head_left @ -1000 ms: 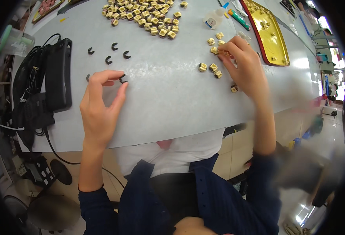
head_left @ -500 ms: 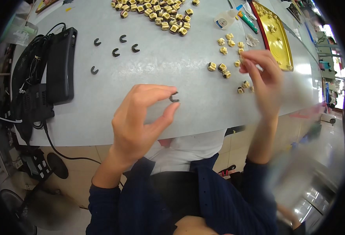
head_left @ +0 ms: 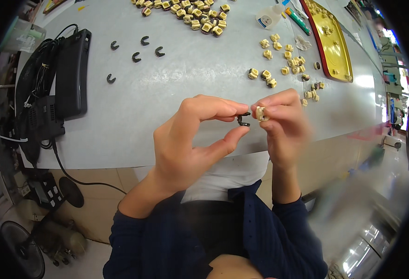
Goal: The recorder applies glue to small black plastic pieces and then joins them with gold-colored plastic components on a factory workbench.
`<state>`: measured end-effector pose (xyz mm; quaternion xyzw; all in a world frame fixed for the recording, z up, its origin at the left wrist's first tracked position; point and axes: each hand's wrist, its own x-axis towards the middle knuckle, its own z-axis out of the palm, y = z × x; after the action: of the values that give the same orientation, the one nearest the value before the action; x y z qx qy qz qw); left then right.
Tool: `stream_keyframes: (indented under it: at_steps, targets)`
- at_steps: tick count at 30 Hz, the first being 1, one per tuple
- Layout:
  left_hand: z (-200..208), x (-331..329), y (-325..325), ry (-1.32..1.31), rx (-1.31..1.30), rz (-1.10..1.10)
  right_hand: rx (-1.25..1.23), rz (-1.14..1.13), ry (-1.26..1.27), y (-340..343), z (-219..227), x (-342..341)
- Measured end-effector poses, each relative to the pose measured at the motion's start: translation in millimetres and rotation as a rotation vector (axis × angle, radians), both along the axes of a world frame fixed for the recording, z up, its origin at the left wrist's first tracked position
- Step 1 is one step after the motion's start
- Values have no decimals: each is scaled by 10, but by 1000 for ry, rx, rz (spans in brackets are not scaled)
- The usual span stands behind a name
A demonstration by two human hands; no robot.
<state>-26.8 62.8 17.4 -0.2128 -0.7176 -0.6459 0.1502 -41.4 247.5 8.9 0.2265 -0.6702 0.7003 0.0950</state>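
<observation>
- My left hand (head_left: 186, 139) is raised above the near edge of the worktop (head_left: 176, 93), thumb and forefinger closed on a small black C-shaped clip (head_left: 243, 119).
- My right hand (head_left: 283, 125) is level with it, fingers (head_left: 272, 103) pinched shut on a small cream-coloured block (head_left: 260, 113) with a dark core.
- The clip and the block sit just beside each other between my two hands; I cannot tell if they are touching.
- Both pieces are held in the air, off the worktop, in front of my chest.
- On the worktop at far left lie five more black clips (head_left: 135, 56), loosely scattered and apart from one another.
- At the far edge, centre, there is a heap of cream blocks (head_left: 186, 14), packed close together.
- To the right of that, a looser scatter of cream blocks (head_left: 279, 51) lies between the heap and a long yellow tray (head_left: 331, 44) with a red rim.
- Three cream blocks (head_left: 262, 77) lie in a small group nearest my right hand, just beyond my fingers.
- A small white bottle (head_left: 268, 18) lies near the tray's far end, with a green pen-like stick (head_left: 299, 22) beside it.
- On the left edge of the worktop rests a black box-shaped device (head_left: 72, 74) with a tangle of black cables (head_left: 35, 107) next to it.
</observation>
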Motion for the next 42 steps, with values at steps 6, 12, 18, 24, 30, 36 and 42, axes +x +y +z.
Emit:
stream_keyframes:
  at_steps: [6, 12, 18, 24, 30, 36, 42]
  targets:
    - [-36, 18, 44, -51, 73, -17, -18, -67, -1, -48, -35, 86]
    - [-23, 18, 104, -86, 148, -11, -172, -124, -68, -123, -46, 161]
    - [-46, 10, 116, -105, 176, -37, -169, -123, -65, -132, -113, 172]
    - [-126, 13, 68, 104, 67, -21, -225, -21, -163, -109, -108, 156]
    - [-131, -23, 112, 264, 15, 33, -370, 136, -751, 36, 46, 208]
    - [-136, -29, 41, 284, -89, 83, -560, 231, -905, -27, 34, 242]
    - [-20, -129, -436, 202, -508, 599, -187, -23, -511, 105, 89, 45]
